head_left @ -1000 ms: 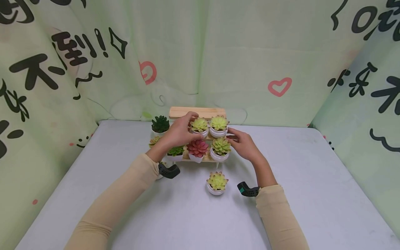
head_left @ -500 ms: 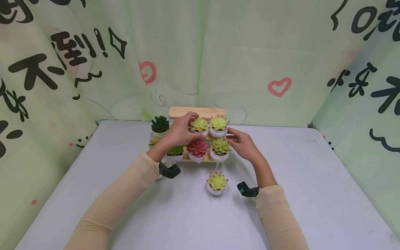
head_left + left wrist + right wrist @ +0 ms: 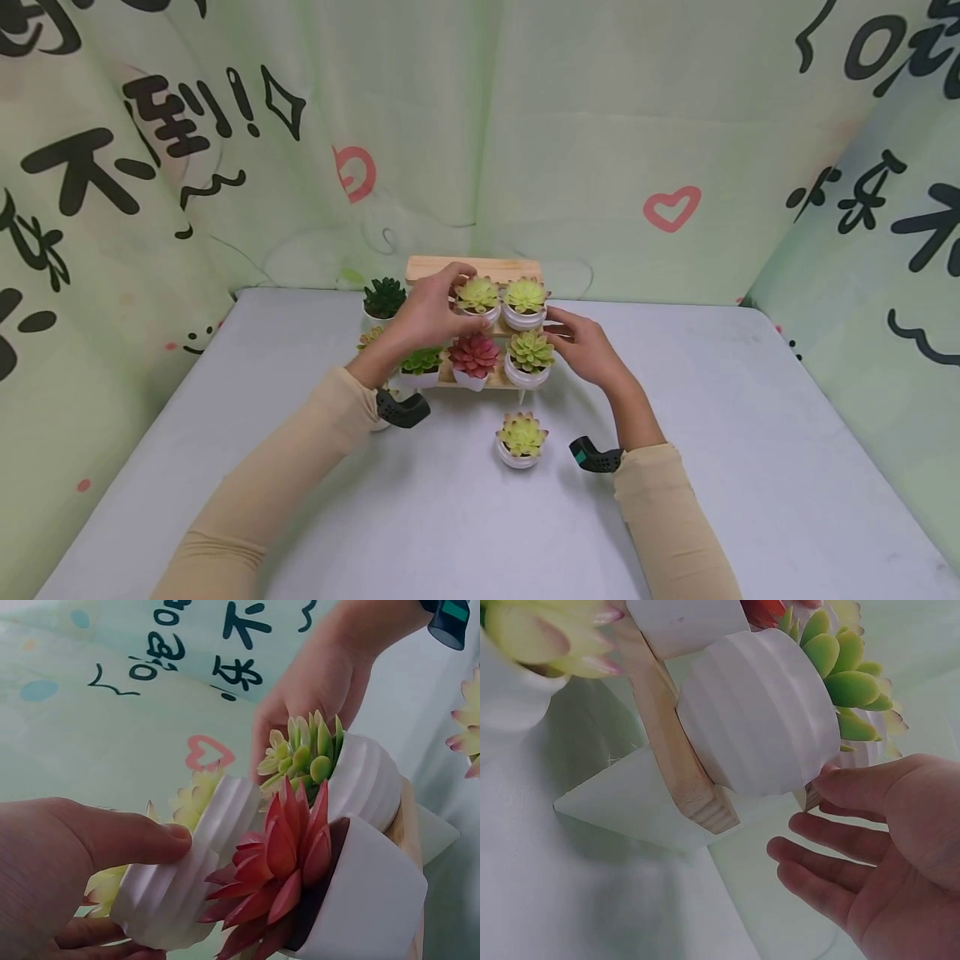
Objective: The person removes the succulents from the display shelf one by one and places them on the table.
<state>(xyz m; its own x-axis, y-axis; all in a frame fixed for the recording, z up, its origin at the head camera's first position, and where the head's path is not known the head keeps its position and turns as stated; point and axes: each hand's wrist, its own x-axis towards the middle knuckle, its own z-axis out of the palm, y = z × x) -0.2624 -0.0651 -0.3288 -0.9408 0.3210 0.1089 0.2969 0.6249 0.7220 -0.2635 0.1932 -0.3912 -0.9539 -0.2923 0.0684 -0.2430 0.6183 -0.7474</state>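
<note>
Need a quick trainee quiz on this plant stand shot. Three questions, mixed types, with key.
1. True or false: the red plant stands directly on the table.
2. In the head view, is the dark green plant left or right of the top board of the wooden stand?
3. The left hand grips:
a) the red plant
b) the dark green plant
c) the left-hand yellow-green plant of the upper pair

Key:
1. False; it sits on the stand.
2. Left.
3. c, with its fingers around the white pot.
</note>
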